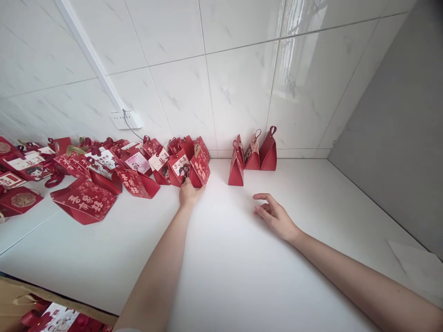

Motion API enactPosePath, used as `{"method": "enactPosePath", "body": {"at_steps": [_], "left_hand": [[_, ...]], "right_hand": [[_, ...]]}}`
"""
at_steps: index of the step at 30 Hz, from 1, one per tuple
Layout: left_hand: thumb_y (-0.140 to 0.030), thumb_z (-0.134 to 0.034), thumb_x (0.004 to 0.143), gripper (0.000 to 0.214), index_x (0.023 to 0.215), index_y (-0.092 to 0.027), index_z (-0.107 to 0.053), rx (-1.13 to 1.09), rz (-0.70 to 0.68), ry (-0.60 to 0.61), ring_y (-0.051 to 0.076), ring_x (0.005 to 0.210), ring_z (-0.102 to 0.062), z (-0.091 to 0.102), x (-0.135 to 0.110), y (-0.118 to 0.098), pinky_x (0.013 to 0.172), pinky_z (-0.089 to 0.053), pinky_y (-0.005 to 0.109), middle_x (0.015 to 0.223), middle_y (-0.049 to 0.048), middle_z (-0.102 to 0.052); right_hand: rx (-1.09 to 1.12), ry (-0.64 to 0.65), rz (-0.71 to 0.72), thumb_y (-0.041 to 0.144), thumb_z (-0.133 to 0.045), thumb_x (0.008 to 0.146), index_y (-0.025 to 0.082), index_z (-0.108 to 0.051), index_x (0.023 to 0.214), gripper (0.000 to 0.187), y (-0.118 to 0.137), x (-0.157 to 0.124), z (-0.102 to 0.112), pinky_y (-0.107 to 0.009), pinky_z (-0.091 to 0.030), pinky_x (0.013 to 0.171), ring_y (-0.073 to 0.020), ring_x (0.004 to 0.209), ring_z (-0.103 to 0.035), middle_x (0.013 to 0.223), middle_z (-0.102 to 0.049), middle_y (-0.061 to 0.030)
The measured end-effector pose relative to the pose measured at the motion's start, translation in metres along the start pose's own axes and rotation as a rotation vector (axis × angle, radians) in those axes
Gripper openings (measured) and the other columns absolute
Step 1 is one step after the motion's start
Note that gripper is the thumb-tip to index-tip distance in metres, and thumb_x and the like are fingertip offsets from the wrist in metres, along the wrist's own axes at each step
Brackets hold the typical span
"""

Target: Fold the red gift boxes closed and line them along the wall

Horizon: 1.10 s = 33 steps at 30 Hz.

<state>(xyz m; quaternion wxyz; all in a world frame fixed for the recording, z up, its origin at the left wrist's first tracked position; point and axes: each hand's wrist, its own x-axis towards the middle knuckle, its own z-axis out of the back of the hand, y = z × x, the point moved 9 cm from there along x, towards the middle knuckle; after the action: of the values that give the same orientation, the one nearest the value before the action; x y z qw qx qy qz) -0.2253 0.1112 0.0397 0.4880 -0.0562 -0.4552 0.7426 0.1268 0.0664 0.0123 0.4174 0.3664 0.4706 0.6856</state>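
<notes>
My left hand (189, 193) is at the front of a cluster of red triangular paper gift boxes, its fingers and thumb around the lower part of a small red gift box (200, 168) with pale lettering. Its fingertips are partly hidden by the boxes. Touching that box on the left is another gift box (180, 168) with a cartoon picture. My right hand (277, 220) hovers over the white tabletop, fingers curved and apart, holding nothing. Beyond it, near the wall, stand three upright gift boxes: a red one (236, 166), a patterned one (252, 154) and a plain red one (268, 152).
Many more gift boxes (86, 200) crowd the left side of the white table (221, 258), some lying tilted. A cardboard carton (14, 293) with red boxes sits below the front left edge. Behind are a tiled wall (242, 83) and a socket (126, 120) with a cable.
</notes>
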Motion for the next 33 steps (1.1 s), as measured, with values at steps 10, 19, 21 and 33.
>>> {"method": "enactPosePath", "body": {"at_steps": [10,19,21,33], "left_hand": [[-0.058,-0.03,0.087,0.054,0.103,-0.015,-0.057,-0.537,0.074,0.019,0.022,0.071,-0.066,-0.006,-0.01,-0.003,0.062,-0.05,0.033,0.092,0.0125,-0.068],[-0.054,-0.049,0.083,0.053,0.123,-0.019,-0.05,-0.334,-0.621,0.57,0.027,0.098,-0.064,-0.047,-0.104,-0.128,0.088,-0.049,0.037,0.115,0.0105,-0.065],[-0.049,-0.054,0.083,0.054,0.128,-0.02,-0.048,-0.256,-0.651,0.732,0.026,0.099,-0.064,-0.065,-0.125,-0.139,0.088,-0.05,0.036,0.117,0.0093,-0.065],[-0.044,-0.077,0.071,0.065,0.127,-0.017,-0.058,-0.374,-0.413,0.934,0.028,0.123,-0.056,-0.098,-0.119,-0.119,0.107,-0.042,0.042,0.133,0.01,-0.061]], "right_hand": [[-0.01,0.004,0.053,0.05,-0.05,0.094,0.028,-0.05,0.119,0.033,0.002,0.002,0.0,-0.034,-0.05,0.076,-0.0199,0.088,-0.066,0.111,-0.063,-0.0059],[0.124,-0.392,0.4,0.048,-0.045,0.096,0.035,-0.016,0.149,0.062,0.044,-0.011,0.047,-0.045,-0.045,0.103,-0.0252,0.128,-0.051,0.158,-0.024,-0.0103],[0.107,-0.487,0.399,0.049,-0.045,0.095,0.038,-0.011,0.15,0.065,0.052,-0.014,0.064,-0.041,-0.052,0.093,-0.0239,0.116,-0.059,0.158,-0.025,-0.0105],[-0.263,-0.151,0.486,0.047,-0.056,0.091,0.025,-0.058,0.113,0.032,0.1,-0.001,0.088,-0.039,-0.056,0.082,-0.0229,0.097,-0.065,0.125,-0.061,-0.0096]]}}
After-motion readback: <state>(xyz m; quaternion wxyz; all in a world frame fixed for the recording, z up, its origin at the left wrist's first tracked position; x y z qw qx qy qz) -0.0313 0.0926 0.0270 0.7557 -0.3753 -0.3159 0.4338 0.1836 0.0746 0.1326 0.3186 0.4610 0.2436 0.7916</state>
